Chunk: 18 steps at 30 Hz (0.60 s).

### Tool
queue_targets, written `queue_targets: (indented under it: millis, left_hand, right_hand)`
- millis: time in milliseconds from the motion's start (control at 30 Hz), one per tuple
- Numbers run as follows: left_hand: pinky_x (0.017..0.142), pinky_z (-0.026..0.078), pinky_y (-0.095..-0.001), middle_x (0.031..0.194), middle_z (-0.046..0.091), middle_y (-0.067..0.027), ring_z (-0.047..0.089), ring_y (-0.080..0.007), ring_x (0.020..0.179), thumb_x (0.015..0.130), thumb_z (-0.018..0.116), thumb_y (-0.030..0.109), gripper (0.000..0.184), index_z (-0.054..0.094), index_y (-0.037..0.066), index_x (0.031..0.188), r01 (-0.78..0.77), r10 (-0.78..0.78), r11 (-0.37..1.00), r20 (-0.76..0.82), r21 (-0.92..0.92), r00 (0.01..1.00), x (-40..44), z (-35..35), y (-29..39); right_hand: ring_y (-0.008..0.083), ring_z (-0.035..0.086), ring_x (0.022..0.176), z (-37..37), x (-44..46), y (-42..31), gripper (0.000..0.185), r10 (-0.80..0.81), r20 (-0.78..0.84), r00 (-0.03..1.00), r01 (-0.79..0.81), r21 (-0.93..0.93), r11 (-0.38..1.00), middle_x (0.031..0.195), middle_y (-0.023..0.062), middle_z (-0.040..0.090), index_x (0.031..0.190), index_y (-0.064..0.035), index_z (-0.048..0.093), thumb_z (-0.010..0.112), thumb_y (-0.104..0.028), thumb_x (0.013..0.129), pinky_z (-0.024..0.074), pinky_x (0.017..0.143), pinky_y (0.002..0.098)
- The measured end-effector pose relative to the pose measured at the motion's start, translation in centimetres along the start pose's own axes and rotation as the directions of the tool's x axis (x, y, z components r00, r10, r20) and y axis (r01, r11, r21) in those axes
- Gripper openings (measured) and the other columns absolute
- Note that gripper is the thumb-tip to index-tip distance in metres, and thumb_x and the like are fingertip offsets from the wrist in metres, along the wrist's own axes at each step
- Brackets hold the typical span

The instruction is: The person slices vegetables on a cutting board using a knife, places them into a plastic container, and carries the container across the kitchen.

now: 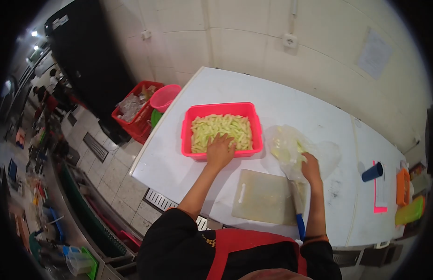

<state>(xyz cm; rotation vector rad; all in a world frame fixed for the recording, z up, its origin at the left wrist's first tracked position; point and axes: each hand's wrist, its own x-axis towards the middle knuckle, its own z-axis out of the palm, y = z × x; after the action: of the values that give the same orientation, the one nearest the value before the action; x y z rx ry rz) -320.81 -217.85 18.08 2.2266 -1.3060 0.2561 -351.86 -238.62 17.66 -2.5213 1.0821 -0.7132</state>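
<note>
A bright pink rectangular tub (pixel 254 116) is filled with pale green cut vegetable pieces (pixel 225 123), stick-shaped. On top of these pieces rests my left hand (pixel 220 151), fingers spread. To the right lies a clear plastic bag (pixel 291 140) with some pale green pieces inside. My right hand (pixel 311 168) is closed on the near side of this bag, its fingertips partly hidden. Just below sits a translucent cutting board (pixel 263 198). A knife with a blue handle (pixel 300 226) lies along the board's right edge, beside my right forearm.
The white table (pixel 216 88) stands along a tiled wall. At its right are a dark blue cup (pixel 372 171) and an orange container (pixel 403 186). Red crates (pixel 137 112) and a pink basin (pixel 165 97) stand off the left edge. Other people (pixel 53 95) are far left.
</note>
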Motion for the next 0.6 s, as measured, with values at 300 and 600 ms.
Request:
queue_targets:
  millis: [300, 600]
  left_hand:
    - [0.092, 0.044, -0.0451, 0.11, 0.065, -0.0128, 0.059, -0.034, 0.105, 0.086, 0.055, 0.033, 0.032, 0.068, 0.01, 0.104, 0.003, -0.007, 0.994, -0.033, -0.111, 0.999, 0.3, 0.1, 0.2]
    - [0.08, 0.05, -0.0424, 0.093, 0.068, -0.0133, 0.063, -0.0298, 0.092, 0.081, 0.057, 0.029, 0.027, 0.069, 0.007, 0.092, 0.145, -0.153, 0.967, -0.021, -0.209, 0.988, 0.2, -0.1, 0.6]
  right_hand:
    - [0.037, 0.056, 0.108, 4.5, 6.6, 2.9, 0.039, 0.209, 0.267, 0.941, -0.165, -0.177, 0.97, 0.116, 0.0199, 0.06, 0.118, -0.0054, 0.057, 0.06, -0.019, 0.081, 0.0441, 0.093, 0.0422]
    - [0.0339, 0.046, 0.124, 6.9, 9.4, 11.9, 0.068, 0.207, 0.426, 0.881, -0.102, -0.258, 0.961, 0.135, 0.0212, 0.046, 0.136, -0.0014, 0.039, 0.065, -0.013, 0.074, 0.0379, 0.103, 0.0396]
